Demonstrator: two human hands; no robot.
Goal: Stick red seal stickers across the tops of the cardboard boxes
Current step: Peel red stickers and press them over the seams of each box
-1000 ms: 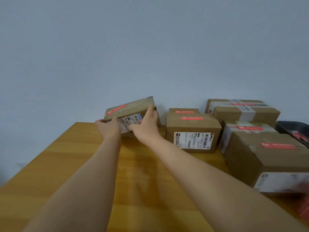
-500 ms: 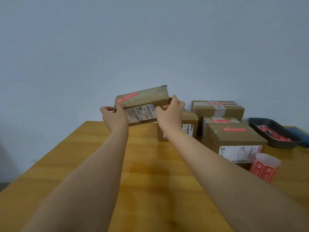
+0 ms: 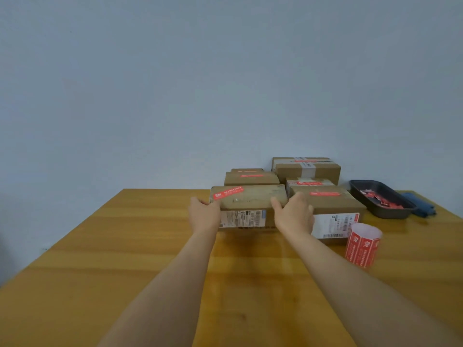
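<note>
A flat cardboard box (image 3: 250,200) with a red seal sticker (image 3: 228,192) at its top left and a white shipping label on its front sits level just above or on the wooden table (image 3: 125,259). My left hand (image 3: 203,213) grips its left end and my right hand (image 3: 293,214) grips its right end. Behind and to the right stand several more cardboard boxes (image 3: 325,201), each with a red sticker on top. A roll of red seal stickers (image 3: 362,244) stands upright to the right of my right forearm.
A dark tray (image 3: 383,207) holding red scraps sits at the far right, with a blue object (image 3: 418,207) beside it. A plain wall backs the table. The table's left edge runs diagonally toward me.
The held box has come down from a raised, tilted pose to level at the table, in front of the stacked boxes. Both hands kept hold of its ends.
</note>
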